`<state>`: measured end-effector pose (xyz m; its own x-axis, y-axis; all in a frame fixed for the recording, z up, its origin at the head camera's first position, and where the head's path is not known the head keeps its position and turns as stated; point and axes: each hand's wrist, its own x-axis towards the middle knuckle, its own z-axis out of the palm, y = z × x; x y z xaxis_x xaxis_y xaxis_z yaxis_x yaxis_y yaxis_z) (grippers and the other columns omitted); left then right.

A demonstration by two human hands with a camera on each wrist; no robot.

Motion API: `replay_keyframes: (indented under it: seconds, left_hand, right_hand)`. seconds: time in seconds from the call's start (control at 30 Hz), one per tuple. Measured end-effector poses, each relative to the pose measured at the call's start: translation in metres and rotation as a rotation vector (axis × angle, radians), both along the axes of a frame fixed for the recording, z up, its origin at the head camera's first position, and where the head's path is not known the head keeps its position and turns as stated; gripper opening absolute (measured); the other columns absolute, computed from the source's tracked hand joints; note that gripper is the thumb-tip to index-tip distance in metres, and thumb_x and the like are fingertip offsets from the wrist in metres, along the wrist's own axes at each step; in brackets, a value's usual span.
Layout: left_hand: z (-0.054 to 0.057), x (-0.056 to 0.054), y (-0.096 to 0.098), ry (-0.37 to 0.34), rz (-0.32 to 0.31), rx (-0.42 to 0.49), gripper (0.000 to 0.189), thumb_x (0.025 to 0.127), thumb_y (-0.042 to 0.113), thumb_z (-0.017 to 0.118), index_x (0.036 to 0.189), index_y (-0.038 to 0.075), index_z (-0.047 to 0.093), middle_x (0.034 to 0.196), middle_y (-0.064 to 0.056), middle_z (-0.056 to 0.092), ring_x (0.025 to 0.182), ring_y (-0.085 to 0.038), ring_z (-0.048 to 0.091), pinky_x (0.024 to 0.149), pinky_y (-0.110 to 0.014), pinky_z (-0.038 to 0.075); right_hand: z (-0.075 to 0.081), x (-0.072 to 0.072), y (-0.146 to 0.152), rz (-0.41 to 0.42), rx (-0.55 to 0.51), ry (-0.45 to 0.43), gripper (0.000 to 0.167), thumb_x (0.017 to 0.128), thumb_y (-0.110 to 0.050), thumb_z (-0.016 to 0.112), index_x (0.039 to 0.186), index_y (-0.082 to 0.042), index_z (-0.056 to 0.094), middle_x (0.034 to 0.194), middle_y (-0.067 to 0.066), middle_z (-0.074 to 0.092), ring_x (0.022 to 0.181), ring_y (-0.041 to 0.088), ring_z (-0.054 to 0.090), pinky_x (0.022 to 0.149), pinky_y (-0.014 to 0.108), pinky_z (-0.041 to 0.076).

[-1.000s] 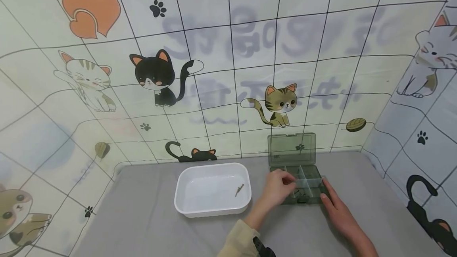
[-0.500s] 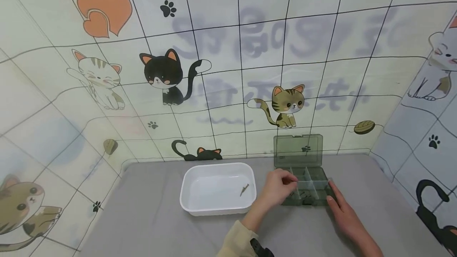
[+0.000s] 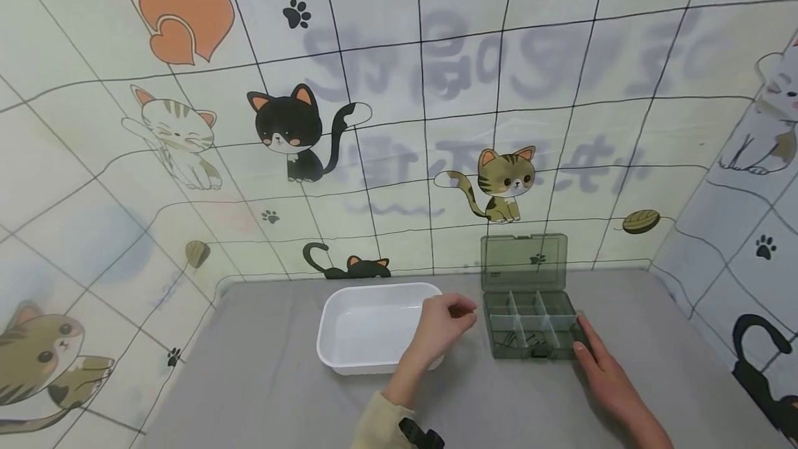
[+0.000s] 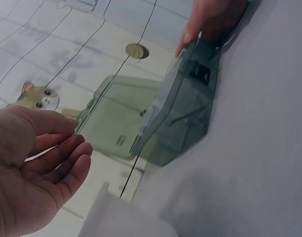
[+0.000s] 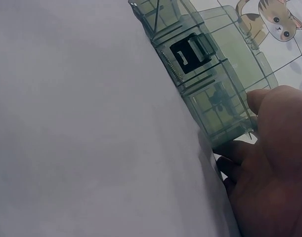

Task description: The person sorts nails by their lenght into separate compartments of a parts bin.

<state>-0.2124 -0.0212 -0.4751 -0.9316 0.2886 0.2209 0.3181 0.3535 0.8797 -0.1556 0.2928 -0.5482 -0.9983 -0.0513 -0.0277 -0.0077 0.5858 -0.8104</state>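
In the head view's lower ctr, the tray's [image 3: 358,335] R edge is overlapped by the L hand [image 3: 441,328], its fingertips seen btwn tray & box; fingers are curled, thumb drawn to them, but whether anything is pinched can't be told. Ctr-right, the lid-up green box [image 3: 527,304] is gripped at its R end by the R hand [image 3: 601,373]. Small parts [image 3: 509,339] are seen bottom-left inside. Poss. risks: any pinched part could be dropped on the cloth [image 3: 274,366] by early release; parts could be spilled if the box is tipped.
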Motion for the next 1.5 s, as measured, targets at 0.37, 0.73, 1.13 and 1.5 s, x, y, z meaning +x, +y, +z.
replay_keyframes:
  seconds: [0.37,0.73,1.13,1.5]
  left_hand:
    - [-0.015,-0.008,-0.049,-0.052,0.115,-0.010,0.015,0.090,0.007,0.076,0.103,0.002,0.077,0.094,0.000,0.075,0.088,-0.013,0.070,0.081,-0.028,0.055]
    - [-0.032,-0.015,-0.070,-0.091,0.144,-0.038,0.021,0.087,0.008,0.079,0.105,-0.002,0.077,0.095,-0.005,0.077,0.092,-0.020,0.074,0.083,-0.034,0.057]
    - [-0.039,-0.022,-0.070,-0.135,0.171,-0.131,0.013,0.085,0.002,0.078,0.098,-0.001,0.078,0.088,-0.005,0.077,0.083,-0.015,0.069,0.073,-0.031,0.055]
    - [-0.045,-0.026,-0.067,-0.185,0.128,-0.221,0.014,0.075,-0.003,0.084,0.087,0.000,0.076,0.072,0.000,0.070,0.067,-0.009,0.059,0.063,-0.026,0.048]
  right_hand:
    - [-0.001,0.000,0.001,0.001,-0.015,-0.009,0.068,0.113,-0.039,0.032,0.164,-0.009,-0.002,0.162,0.037,0.005,0.140,0.067,0.013,0.101,0.080,0.020]
    - [0.000,0.001,0.001,0.005,-0.046,-0.036,0.070,0.113,-0.040,0.032,0.164,-0.010,-0.004,0.163,0.036,0.001,0.142,0.065,0.009,0.103,0.080,0.018]
    - [0.001,0.001,0.000,0.001,-0.043,-0.032,0.069,0.113,-0.040,0.032,0.165,-0.011,-0.003,0.163,0.036,0.002,0.142,0.065,0.010,0.103,0.080,0.018]
    - [0.002,0.002,-0.001,-0.001,-0.053,-0.033,0.069,0.113,-0.040,0.032,0.165,-0.011,-0.003,0.163,0.036,0.002,0.142,0.065,0.010,0.103,0.080,0.018]
